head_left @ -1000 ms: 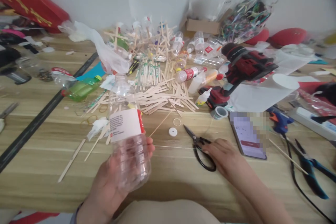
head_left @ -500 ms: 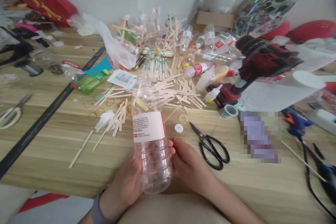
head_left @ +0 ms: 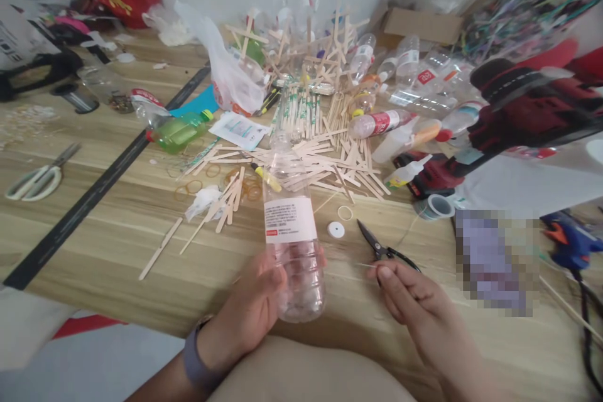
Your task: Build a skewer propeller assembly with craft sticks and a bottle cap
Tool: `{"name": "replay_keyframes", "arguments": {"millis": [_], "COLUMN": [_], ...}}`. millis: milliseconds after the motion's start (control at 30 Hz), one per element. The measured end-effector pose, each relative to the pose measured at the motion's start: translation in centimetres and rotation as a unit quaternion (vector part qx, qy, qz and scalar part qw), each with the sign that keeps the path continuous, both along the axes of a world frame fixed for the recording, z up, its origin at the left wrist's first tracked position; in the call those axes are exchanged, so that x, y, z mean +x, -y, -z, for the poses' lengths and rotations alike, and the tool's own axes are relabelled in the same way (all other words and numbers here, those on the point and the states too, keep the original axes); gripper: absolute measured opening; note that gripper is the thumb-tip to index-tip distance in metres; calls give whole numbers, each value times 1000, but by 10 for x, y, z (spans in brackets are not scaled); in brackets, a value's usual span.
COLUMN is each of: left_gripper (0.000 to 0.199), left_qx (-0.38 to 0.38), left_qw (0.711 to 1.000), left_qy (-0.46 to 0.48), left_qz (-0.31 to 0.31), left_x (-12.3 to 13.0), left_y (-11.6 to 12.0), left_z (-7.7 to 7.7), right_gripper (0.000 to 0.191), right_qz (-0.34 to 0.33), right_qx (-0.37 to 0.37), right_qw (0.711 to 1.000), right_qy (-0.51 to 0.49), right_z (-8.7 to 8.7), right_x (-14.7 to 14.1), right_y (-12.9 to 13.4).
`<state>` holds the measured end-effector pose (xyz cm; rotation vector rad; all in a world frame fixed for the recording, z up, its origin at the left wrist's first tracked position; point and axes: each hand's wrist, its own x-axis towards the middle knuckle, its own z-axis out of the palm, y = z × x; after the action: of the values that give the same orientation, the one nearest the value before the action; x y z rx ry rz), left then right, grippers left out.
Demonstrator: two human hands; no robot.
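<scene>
The right hand (head_left: pixel 414 301) has moved right, off the bottle (head_left: pixel 291 220); its grip pinches a thin strand (head_left: pixel 365 265), hard to make out, and hides part of the scissors (head_left: pixel 380 249). The left hand (head_left: pixel 252 301) clamps the bottle above the near bench (head_left: pixel 188 292).

The clear cylindrical plastic bottle (head_left: pixel 291 220) is located at near centre, left of the flat round white disc (head_left: pixel 336 229). The black-handled pointed metal scissors (head_left: pixel 377 247) lie right of the disc; the heap of flat pale wooden sticks (head_left: pixel 358 164) lies farther back.
</scene>
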<state>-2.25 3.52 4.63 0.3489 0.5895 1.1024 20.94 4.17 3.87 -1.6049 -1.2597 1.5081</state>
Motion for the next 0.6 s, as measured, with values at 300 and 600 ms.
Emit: {"name": "replay_keyframes", "arguments": {"millis": [300,600], "left_gripper": [46,61], "left_qx": [-6,50], "left_qw": [999,981], "left_qy": [-49,-134], "left_qz": [9,132], "left_x": [1,9], "left_y": [0,3], "left_z": [-3,15], "right_gripper": [42,21], "right_qz": [79,166], "right_qx": [117,240], "right_qw": [985,951], "right_qy": [96,98], "right_z": [-6,-50], "right_x": [26,13], "right_y": [-2,-4]}}
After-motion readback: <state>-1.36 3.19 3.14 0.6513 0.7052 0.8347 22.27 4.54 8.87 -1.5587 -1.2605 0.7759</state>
